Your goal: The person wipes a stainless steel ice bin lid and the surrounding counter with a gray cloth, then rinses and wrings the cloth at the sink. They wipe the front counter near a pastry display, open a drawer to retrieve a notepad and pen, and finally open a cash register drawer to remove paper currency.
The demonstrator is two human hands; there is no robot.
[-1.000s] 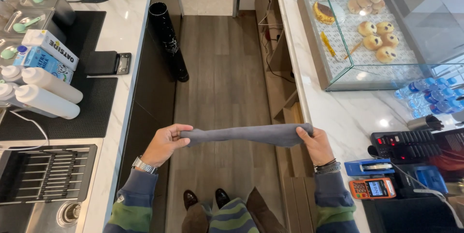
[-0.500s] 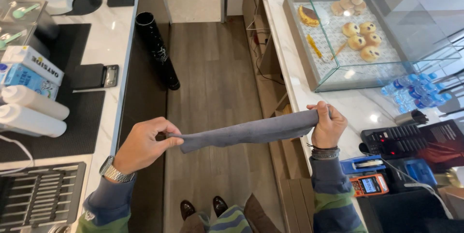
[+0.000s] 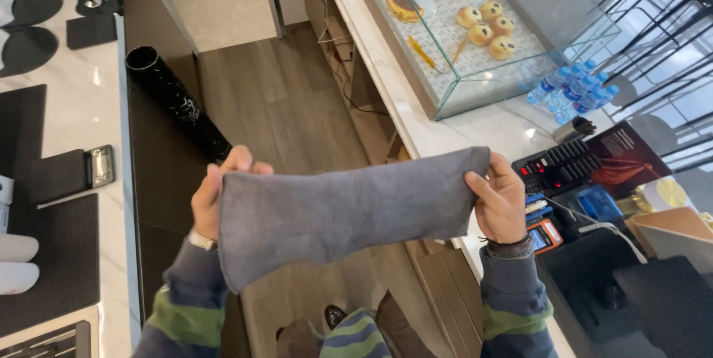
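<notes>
Grey cloth (image 3: 342,213) now unrolled wider, each end in closed grip of left hand (image 3: 215,198), right hand (image 3: 499,198).

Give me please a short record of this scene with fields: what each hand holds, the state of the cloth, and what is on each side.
Left hand: left hand grips one end of the grey cloth
Right hand: right hand grips the other end
Cloth state: spread flat between both hands, above the wooden floor
Right side: white counter with a glass display case holding pastries, water bottles
Left side: marble counter, black mat, black tube
</notes>
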